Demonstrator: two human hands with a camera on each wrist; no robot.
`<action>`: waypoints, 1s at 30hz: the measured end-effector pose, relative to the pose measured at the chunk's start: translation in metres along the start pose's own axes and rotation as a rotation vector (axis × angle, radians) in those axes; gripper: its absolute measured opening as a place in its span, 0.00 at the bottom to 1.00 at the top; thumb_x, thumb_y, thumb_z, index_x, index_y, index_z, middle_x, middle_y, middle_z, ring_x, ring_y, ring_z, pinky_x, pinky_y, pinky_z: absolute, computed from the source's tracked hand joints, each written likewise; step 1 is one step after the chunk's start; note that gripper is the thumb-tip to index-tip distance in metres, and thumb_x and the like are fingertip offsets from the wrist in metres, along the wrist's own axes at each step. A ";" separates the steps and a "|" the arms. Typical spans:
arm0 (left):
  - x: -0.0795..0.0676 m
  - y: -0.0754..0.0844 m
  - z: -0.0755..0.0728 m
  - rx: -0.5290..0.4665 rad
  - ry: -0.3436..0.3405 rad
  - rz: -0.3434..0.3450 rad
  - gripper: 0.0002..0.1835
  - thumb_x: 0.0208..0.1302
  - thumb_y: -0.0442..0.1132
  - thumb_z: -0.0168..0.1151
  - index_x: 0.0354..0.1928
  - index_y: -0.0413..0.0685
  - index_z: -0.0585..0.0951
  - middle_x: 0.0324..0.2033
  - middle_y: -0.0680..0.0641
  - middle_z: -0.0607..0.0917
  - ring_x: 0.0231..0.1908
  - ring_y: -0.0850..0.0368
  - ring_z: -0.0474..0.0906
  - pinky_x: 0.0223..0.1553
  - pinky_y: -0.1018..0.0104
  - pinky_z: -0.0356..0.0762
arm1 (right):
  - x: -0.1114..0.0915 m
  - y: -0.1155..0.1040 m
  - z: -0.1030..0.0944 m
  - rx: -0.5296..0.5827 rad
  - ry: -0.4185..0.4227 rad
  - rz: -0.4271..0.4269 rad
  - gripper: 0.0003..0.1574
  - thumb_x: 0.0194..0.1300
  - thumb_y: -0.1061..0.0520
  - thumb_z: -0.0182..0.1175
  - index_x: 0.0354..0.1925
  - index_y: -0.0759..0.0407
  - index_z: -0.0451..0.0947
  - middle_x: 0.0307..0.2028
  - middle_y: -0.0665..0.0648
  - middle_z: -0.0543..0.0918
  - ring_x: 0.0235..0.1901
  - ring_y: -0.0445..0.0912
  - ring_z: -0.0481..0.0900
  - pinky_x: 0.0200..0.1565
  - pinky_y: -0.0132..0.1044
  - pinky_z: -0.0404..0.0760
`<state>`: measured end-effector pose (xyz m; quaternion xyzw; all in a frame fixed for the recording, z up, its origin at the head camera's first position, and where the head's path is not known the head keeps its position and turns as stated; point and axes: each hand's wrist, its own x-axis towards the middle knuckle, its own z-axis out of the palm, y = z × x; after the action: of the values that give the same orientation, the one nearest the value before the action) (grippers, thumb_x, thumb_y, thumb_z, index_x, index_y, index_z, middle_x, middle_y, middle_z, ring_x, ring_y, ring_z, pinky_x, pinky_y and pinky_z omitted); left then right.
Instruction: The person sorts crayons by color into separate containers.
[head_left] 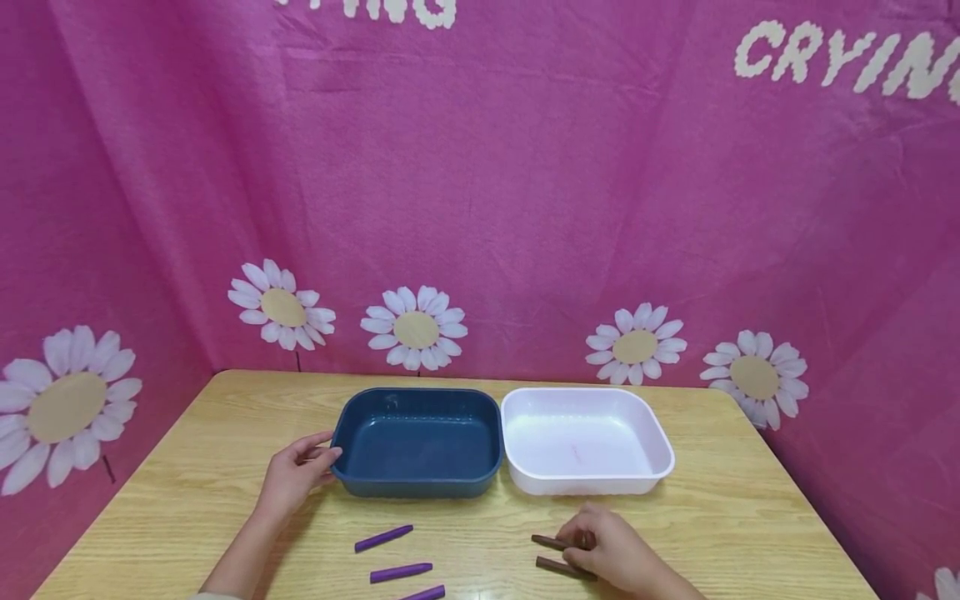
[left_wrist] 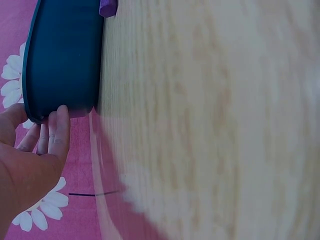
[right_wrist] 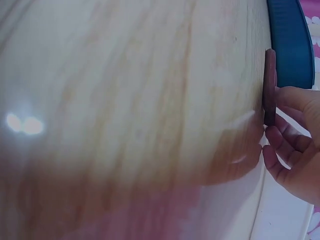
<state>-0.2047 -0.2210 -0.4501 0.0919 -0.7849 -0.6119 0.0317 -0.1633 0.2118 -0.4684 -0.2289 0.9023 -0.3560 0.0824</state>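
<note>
My left hand (head_left: 294, 473) grips the left end of a dark blue tray (head_left: 416, 490), its thumb at the rim and fingers against the outer wall. In the left wrist view those fingers (left_wrist: 60, 132) lie along the tray's end. On the right, my right hand (head_left: 611, 546) pinches the farther of two brown crayons (head_left: 547, 542) between thumb and fingers, low over the table. The nearer brown crayon (head_left: 555, 568) lies just below the thumb, partly covered by the hand. In the right wrist view a brown crayon (right_wrist: 270, 85) stands in front of the thumb.
A white tray (head_left: 588, 485) stands against the blue one's right side; both hold nothing. Three purple crayons (head_left: 401, 572) lie on the wooden table (head_left: 457, 533) in front of the blue tray, the nearest cut off by the frame. A pink flowered cloth (head_left: 510, 208) hangs behind.
</note>
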 end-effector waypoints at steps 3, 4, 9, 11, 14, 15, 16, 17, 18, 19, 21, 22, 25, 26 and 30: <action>0.000 0.000 0.000 0.003 0.003 0.001 0.24 0.64 0.39 0.59 0.60 0.34 0.71 0.37 0.46 0.82 0.31 0.66 0.81 0.38 0.67 0.82 | -0.001 0.000 0.002 -0.004 0.014 -0.017 0.06 0.55 0.57 0.66 0.35 0.53 0.83 0.27 0.44 0.74 0.25 0.31 0.66 0.27 0.27 0.67; 0.000 0.000 0.000 0.002 0.004 0.001 0.24 0.64 0.38 0.59 0.60 0.34 0.71 0.37 0.46 0.82 0.31 0.67 0.81 0.38 0.67 0.82 | -0.001 0.000 0.002 0.001 0.015 -0.014 0.06 0.55 0.57 0.65 0.35 0.53 0.83 0.27 0.44 0.74 0.25 0.31 0.66 0.27 0.27 0.67; -0.001 0.000 0.000 -0.016 0.000 -0.004 0.24 0.64 0.38 0.59 0.60 0.34 0.71 0.35 0.49 0.82 0.30 0.67 0.80 0.38 0.67 0.82 | -0.001 -0.001 0.002 0.027 0.014 -0.009 0.06 0.56 0.56 0.65 0.34 0.54 0.83 0.27 0.45 0.75 0.25 0.30 0.66 0.27 0.26 0.68; -0.001 0.000 0.000 -0.018 -0.002 -0.009 0.24 0.64 0.38 0.59 0.60 0.35 0.71 0.35 0.49 0.82 0.30 0.67 0.80 0.38 0.67 0.82 | 0.000 -0.002 0.001 0.018 0.018 -0.014 0.06 0.56 0.56 0.65 0.35 0.54 0.83 0.28 0.45 0.76 0.26 0.30 0.67 0.28 0.26 0.69; -0.001 0.001 0.000 -0.012 -0.003 -0.015 0.25 0.64 0.40 0.59 0.60 0.35 0.71 0.37 0.48 0.82 0.31 0.67 0.80 0.39 0.67 0.82 | 0.002 -0.005 0.000 0.014 0.029 -0.026 0.07 0.56 0.57 0.65 0.35 0.55 0.83 0.28 0.45 0.76 0.26 0.29 0.68 0.28 0.26 0.70; -0.001 0.001 0.000 -0.013 -0.004 -0.015 0.25 0.64 0.40 0.59 0.60 0.36 0.71 0.37 0.48 0.82 0.32 0.67 0.80 0.39 0.67 0.82 | 0.002 -0.006 0.000 0.007 0.040 -0.036 0.06 0.55 0.57 0.65 0.35 0.55 0.83 0.28 0.45 0.75 0.26 0.29 0.68 0.28 0.26 0.70; -0.001 0.001 0.000 -0.013 -0.003 -0.016 0.25 0.64 0.41 0.59 0.60 0.36 0.71 0.37 0.48 0.82 0.32 0.67 0.80 0.39 0.67 0.82 | 0.003 -0.007 -0.001 0.003 0.049 -0.051 0.06 0.55 0.58 0.65 0.35 0.56 0.83 0.28 0.45 0.75 0.26 0.29 0.68 0.28 0.26 0.70; -0.001 0.001 0.000 -0.014 -0.003 -0.015 0.25 0.64 0.41 0.59 0.60 0.36 0.71 0.37 0.48 0.82 0.32 0.67 0.80 0.39 0.67 0.82 | 0.004 -0.009 -0.001 -0.005 0.062 -0.072 0.06 0.55 0.59 0.65 0.34 0.56 0.83 0.27 0.45 0.75 0.26 0.30 0.68 0.28 0.26 0.70; -0.001 0.001 0.000 -0.017 -0.003 -0.016 0.25 0.64 0.40 0.59 0.60 0.36 0.71 0.36 0.48 0.82 0.32 0.68 0.80 0.39 0.67 0.82 | 0.005 -0.010 -0.002 -0.009 0.071 -0.086 0.05 0.55 0.59 0.65 0.34 0.56 0.83 0.27 0.45 0.75 0.26 0.30 0.69 0.28 0.26 0.71; -0.001 0.001 0.000 -0.019 -0.002 -0.016 0.25 0.64 0.40 0.59 0.60 0.36 0.71 0.36 0.49 0.82 0.31 0.68 0.80 0.39 0.67 0.82 | 0.006 -0.012 -0.003 -0.015 0.079 -0.099 0.05 0.55 0.60 0.66 0.33 0.56 0.83 0.26 0.44 0.75 0.26 0.30 0.69 0.28 0.26 0.71; -0.001 0.000 0.000 -0.022 -0.003 -0.016 0.25 0.64 0.40 0.59 0.61 0.36 0.71 0.36 0.49 0.82 0.31 0.68 0.80 0.39 0.67 0.82 | 0.008 -0.016 -0.004 -0.027 0.088 -0.128 0.05 0.54 0.61 0.65 0.33 0.56 0.83 0.25 0.44 0.75 0.26 0.30 0.69 0.28 0.26 0.71; -0.001 0.000 0.000 -0.023 -0.002 -0.017 0.25 0.64 0.40 0.59 0.61 0.35 0.71 0.36 0.49 0.82 0.31 0.68 0.80 0.38 0.67 0.82 | 0.009 -0.018 -0.005 -0.030 0.089 -0.142 0.05 0.54 0.62 0.65 0.33 0.56 0.83 0.25 0.44 0.76 0.26 0.30 0.69 0.28 0.26 0.72; 0.000 0.000 0.000 -0.024 -0.003 -0.018 0.25 0.64 0.40 0.59 0.61 0.36 0.71 0.36 0.49 0.82 0.31 0.67 0.80 0.38 0.67 0.82 | 0.014 -0.023 -0.009 -0.036 0.091 -0.183 0.04 0.54 0.63 0.65 0.32 0.57 0.83 0.24 0.45 0.76 0.25 0.31 0.70 0.27 0.26 0.71; -0.001 0.000 0.000 -0.023 -0.003 -0.018 0.25 0.64 0.40 0.59 0.61 0.36 0.71 0.36 0.49 0.82 0.31 0.67 0.80 0.38 0.67 0.82 | 0.015 -0.025 -0.010 -0.041 0.095 -0.201 0.04 0.54 0.63 0.65 0.32 0.58 0.83 0.23 0.45 0.77 0.25 0.31 0.70 0.27 0.25 0.72; -0.001 -0.001 0.001 -0.015 0.000 -0.014 0.25 0.64 0.40 0.59 0.61 0.36 0.71 0.38 0.47 0.82 0.31 0.67 0.80 0.38 0.67 0.82 | 0.022 -0.031 -0.011 -0.063 0.118 -0.242 0.06 0.52 0.64 0.66 0.31 0.57 0.83 0.23 0.46 0.77 0.25 0.32 0.71 0.27 0.25 0.72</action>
<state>-0.2043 -0.2204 -0.4510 0.0970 -0.7795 -0.6182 0.0282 -0.1749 0.1886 -0.4390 -0.3170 0.8821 -0.3477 -0.0217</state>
